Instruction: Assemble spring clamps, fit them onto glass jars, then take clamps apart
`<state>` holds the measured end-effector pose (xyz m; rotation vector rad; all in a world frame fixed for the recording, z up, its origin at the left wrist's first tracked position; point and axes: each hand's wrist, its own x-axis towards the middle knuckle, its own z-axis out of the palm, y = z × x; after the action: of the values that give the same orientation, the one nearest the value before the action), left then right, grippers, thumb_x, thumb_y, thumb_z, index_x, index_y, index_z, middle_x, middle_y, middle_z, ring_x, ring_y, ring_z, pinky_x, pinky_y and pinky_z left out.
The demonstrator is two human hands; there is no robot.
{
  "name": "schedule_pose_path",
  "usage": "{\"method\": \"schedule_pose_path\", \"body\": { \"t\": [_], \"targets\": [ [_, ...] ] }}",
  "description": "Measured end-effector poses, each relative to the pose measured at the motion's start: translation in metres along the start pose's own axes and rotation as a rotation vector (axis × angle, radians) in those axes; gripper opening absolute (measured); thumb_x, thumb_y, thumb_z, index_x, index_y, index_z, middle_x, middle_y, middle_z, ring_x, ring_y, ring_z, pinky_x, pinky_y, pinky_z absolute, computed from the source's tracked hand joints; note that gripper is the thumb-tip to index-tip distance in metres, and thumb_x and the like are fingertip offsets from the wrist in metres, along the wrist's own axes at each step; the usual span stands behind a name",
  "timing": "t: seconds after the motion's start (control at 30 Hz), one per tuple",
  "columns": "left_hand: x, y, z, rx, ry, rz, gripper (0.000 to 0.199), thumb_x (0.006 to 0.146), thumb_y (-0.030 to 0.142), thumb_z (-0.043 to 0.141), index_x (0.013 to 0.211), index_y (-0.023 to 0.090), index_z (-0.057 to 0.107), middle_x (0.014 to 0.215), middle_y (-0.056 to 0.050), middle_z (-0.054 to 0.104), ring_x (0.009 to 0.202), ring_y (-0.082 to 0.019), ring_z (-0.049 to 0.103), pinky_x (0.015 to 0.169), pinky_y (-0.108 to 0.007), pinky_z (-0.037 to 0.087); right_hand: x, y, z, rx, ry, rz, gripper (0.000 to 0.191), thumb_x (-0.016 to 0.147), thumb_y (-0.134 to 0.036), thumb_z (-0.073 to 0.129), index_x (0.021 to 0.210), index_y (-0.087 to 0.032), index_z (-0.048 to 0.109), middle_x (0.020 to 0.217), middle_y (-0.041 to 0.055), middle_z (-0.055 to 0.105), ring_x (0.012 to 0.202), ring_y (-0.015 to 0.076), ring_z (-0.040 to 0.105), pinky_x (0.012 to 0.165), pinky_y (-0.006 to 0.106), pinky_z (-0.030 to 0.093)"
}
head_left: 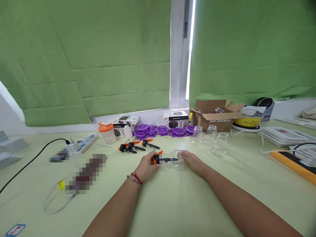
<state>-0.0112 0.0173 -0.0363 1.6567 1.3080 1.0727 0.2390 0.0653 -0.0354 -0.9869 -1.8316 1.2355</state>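
Observation:
A clear waisted plastic bottle [174, 160] lies sideways just above or on the table in front of me, I cannot tell which. Its black and orange trigger head [156, 159] sits at the bottle's left end, with a black stem running inside. My left hand [147, 164] is closed around that head. At the other end, my right hand [192, 161] is pressed against the bottle's base, fingers together and partly hidden behind it. Beyond my left hand lie several similar black and orange heads with stems [137, 146]. More clear bottles [211, 135] stand and lie beyond my right hand.
Purple plastic parts [162, 130] are heaped along the wall beside small printed boxes [175, 119]. An open cardboard box [214, 119] stands at the back right. On the left are an orange-lidded shaker cup [107, 133], a power strip [86, 144] and cables. Papers [286, 136] are stacked right.

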Motion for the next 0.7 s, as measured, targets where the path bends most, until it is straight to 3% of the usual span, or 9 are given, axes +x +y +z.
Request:
{"method": "schedule_pose_path", "body": {
  "t": [0.1, 0.17, 0.27, 0.33, 0.4, 0.7],
  "targets": [
    [-0.0006, 0.0022, -0.0008, -0.012, 0.001, 0.001, 0.043, 0.061, 0.025, 0.07, 0.101, 0.019, 0.055, 0.074, 0.003, 0.052, 0.068, -0.012, 0.05, 0.066, -0.024, 0.04, -0.0011, 0.0029, -0.0016, 0.079, -0.047, 0.006, 0.058, 0.082, -0.064, 0.036, 0.107, -0.017, 0.059, 0.112, 0.0099, 0.058, 0.109, 0.0265, 0.048, 0.1, 0.042, 0.031],
    [-0.001, 0.0039, -0.0014, -0.011, 0.01, 0.004, 0.043, 0.061, 0.026, 0.07, 0.1, 0.018, 0.055, 0.074, 0.002, 0.052, 0.068, -0.012, 0.05, 0.066, -0.024, 0.04, -0.0022, 0.0054, -0.0041, 0.141, -0.08, 0.013, 0.058, 0.081, -0.06, 0.044, 0.124, -0.022, 0.048, 0.126, 0.0101, 0.05, 0.12, 0.0264, 0.041, 0.102, 0.043, 0.029],
    [-0.001, 0.0052, -0.002, -0.003, 0.011, 0.009, 0.041, 0.061, 0.026, 0.07, 0.098, 0.018, 0.055, 0.074, 0.002, 0.053, 0.068, -0.012, 0.05, 0.066, -0.024, 0.04, -0.0034, 0.0081, -0.0079, 0.14, -0.112, -0.02, 0.081, 0.069, -0.049, 0.067, 0.137, -0.029, 0.028, 0.138, 0.0091, 0.036, 0.129, 0.0253, 0.03, 0.104, 0.042, 0.028],
    [-0.0008, 0.0049, -0.0022, -0.004, 0.008, 0.011, 0.04, 0.061, 0.026, 0.07, 0.098, 0.019, 0.055, 0.074, 0.003, 0.053, 0.068, -0.012, 0.05, 0.066, -0.024, 0.04, -0.0037, 0.0086, -0.009, 0.113, -0.128, -0.07, 0.089, 0.061, -0.042, 0.075, 0.135, -0.028, 0.029, 0.138, 0.0092, 0.035, 0.128, 0.025, 0.03, 0.104, 0.041, 0.028],
    [-0.0006, 0.0038, -0.0024, -0.003, 0.014, 0.015, 0.04, 0.061, 0.025, 0.07, 0.098, 0.019, 0.055, 0.074, 0.003, 0.053, 0.068, -0.012, 0.05, 0.066, -0.024, 0.04, -0.0036, 0.0083, -0.0089, 0.102, -0.132, -0.095, 0.084, 0.059, -0.04, 0.077, 0.131, -0.026, 0.036, 0.136, 0.0094, 0.037, 0.125, 0.025, 0.034, 0.103, 0.041, 0.029],
    [0.0002, -0.0026, -0.0029, -0.011, 0.004, 0.015, 0.04, 0.062, 0.026, 0.069, 0.099, 0.019, 0.055, 0.077, 0.002, 0.056, 0.07, -0.012, 0.053, 0.068, -0.025, 0.042, -0.0024, 0.0107, -0.0098, 0.072, -0.128, -0.066, 0.076, 0.067, -0.041, 0.071, 0.132, -0.022, 0.037, 0.134, 0.0098, 0.04, 0.125, 0.0252, 0.035, 0.105, 0.042, 0.025]
  ]
}}
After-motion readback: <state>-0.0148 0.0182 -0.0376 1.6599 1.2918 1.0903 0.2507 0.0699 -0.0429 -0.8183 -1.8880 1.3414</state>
